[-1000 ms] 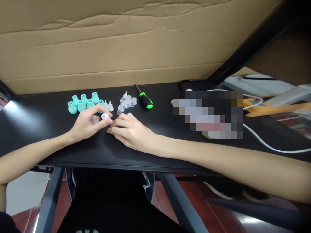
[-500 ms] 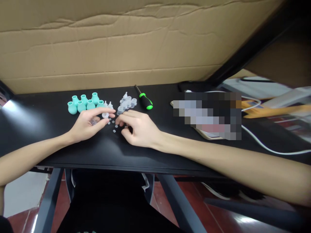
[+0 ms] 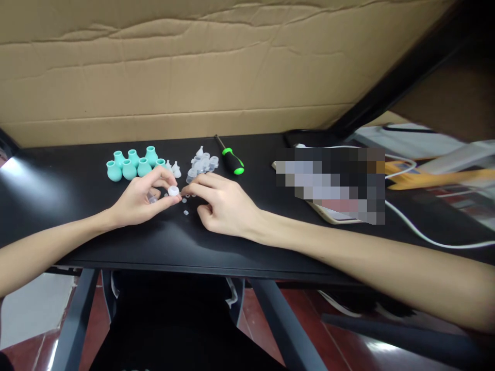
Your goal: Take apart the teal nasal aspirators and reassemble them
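My left hand (image 3: 143, 196) pinches a small white round plastic cap (image 3: 174, 191) between thumb and fingertips. A clear plastic piece (image 3: 153, 198) shows in its palm, partly covered by the fingers. Close on the right, my right hand (image 3: 222, 203) points its index finger down at the tabletop among several tiny translucent discs (image 3: 186, 212). Its other fingers are curled, and whatever lies under the fingertip is too small to make out. Behind the hands are white nozzle tips (image 3: 176, 169) and a cluster of clear plastic cups (image 3: 203, 165).
Several turquoise rubber bulbs (image 3: 144, 167) stand at the back left on the black table (image 3: 154, 247). A green and black screwdriver (image 3: 232, 161) lies behind my right hand. Farther right are a blurred-out phone-like object (image 3: 328, 220) and a white cable (image 3: 421, 238). Cardboard (image 3: 193, 77) forms the back.
My left hand has tilted the white cap and brought it slightly right and nearer to me. My right index finger has stretched out toward it, and a disc has shifted slightly.
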{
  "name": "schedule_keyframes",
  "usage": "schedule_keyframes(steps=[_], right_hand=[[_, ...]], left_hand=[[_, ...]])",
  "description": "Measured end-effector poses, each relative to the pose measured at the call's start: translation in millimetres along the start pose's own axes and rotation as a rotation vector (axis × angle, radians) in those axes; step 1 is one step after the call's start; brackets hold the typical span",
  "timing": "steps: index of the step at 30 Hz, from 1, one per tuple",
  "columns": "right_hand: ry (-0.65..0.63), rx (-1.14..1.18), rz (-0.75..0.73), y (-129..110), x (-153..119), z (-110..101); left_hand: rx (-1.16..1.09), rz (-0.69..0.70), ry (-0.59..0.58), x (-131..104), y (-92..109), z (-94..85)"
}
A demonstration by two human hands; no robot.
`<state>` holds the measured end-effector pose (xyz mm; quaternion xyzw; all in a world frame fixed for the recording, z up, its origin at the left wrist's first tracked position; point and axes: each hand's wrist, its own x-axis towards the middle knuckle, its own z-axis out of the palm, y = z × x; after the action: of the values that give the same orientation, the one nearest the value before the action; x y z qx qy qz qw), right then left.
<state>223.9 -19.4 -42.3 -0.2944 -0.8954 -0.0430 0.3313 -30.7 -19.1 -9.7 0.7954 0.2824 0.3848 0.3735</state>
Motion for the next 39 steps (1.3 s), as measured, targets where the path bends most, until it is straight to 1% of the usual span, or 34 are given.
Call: schedule_keyframes(steps=[2,6,8,10,13,15,17,20,22,25,28,31,35,37,39], right_hand=[[0.049,0.031,0.044,6,2,-6],[0.218,0.155,0.278,25,7,-12],[0.239,0.187,0.348,31,7,-12],[0.175,0.186,0.344,32,3,-12],[0.051,0.080,0.226,28,-8,-16],[0.000,-0.005,0.156,25,-14,-20],[-0.051,-0.039,0.146,24,-18,-22],[-0.121,-0.009,0.160,25,-17,-21],[-0.137,0.048,0.158,26,-15,-18],[-0.108,0.121,0.155,25,-13,-15],[-0.098,0.137,0.176,23,-11,-18],[-0.154,0.150,0.231,20,-9,-29],[-0.204,0.178,0.281,19,-4,-52],[-0.250,0.194,0.270,21,-2,-63],[-0.313,0.222,0.215,25,-2,-69]], left_hand=[[0.006,0.000,-0.015,0,1,0.0],[0.015,0.001,-0.029,0,2,0.4],[0.026,0.004,-0.034,0,2,0.7],[0.036,0.005,-0.042,1,3,1.0],[0.045,0.009,-0.060,1,5,1.4],[0.053,0.019,-0.068,1,5,1.7],[0.067,0.032,-0.075,1,6,2.0],[0.095,0.049,-0.076,2,5,2.0],[0.120,0.063,-0.078,2,3,1.5],[0.155,0.107,-0.077,2,1,0.4],[0.186,0.125,-0.081,1,-1,-0.2],[0.216,0.116,-0.089,1,-1,0.4],[0.241,0.142,-0.089,0,1,1.9],[0.245,0.141,-0.095,0,2,2.0],[0.244,0.139,-0.103,0,3,1.7]])
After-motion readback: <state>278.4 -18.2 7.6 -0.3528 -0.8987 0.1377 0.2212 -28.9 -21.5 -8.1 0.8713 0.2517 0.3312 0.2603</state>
